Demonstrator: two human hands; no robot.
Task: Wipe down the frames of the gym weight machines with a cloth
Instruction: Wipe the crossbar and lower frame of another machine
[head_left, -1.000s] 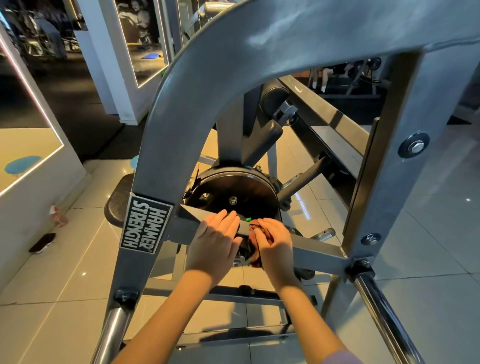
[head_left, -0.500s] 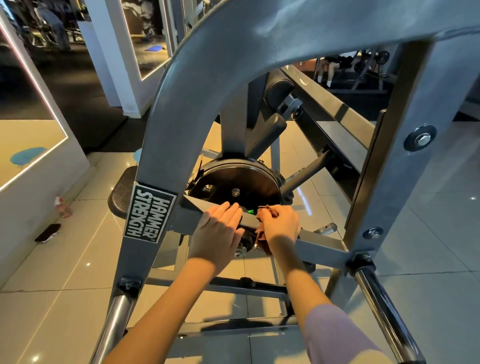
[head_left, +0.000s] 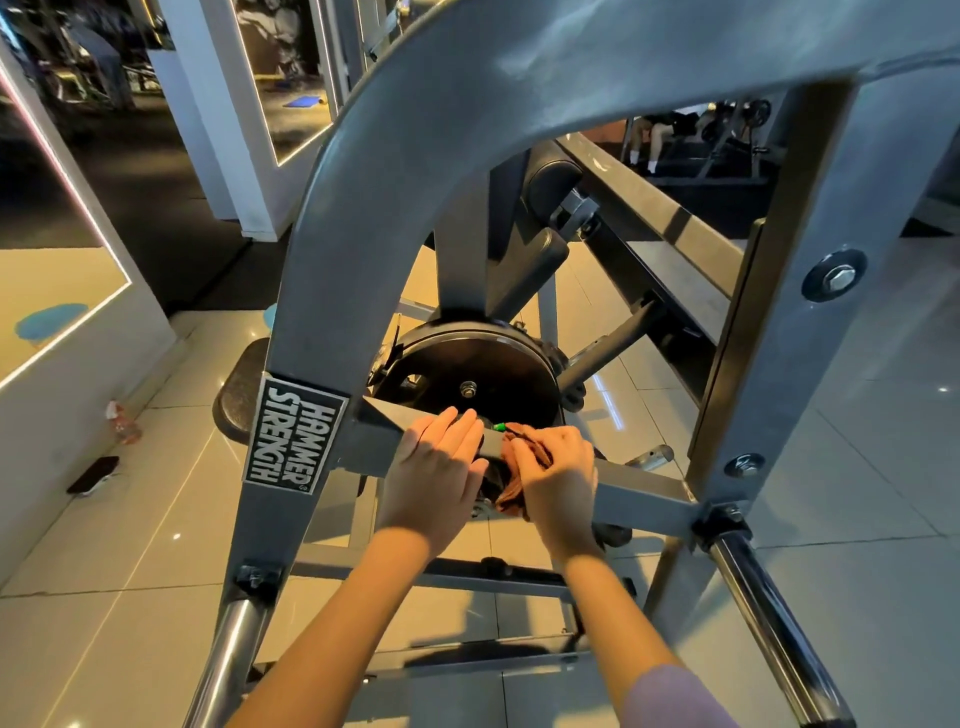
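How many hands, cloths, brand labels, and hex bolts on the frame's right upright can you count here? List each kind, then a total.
hands: 2, left hand and right hand
cloth: 1
brand label: 1
hex bolts on the right upright: 2
Total: 6

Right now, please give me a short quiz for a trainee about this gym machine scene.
1. Which hand grips the brown cloth? A) left hand B) right hand C) neither
2. True or false: the left hand lies with straight fingers on the grey crossbar.
3. Fill in: the label on the frame reads "Hammer ____".
Key: 1 B; 2 true; 3 Strength.
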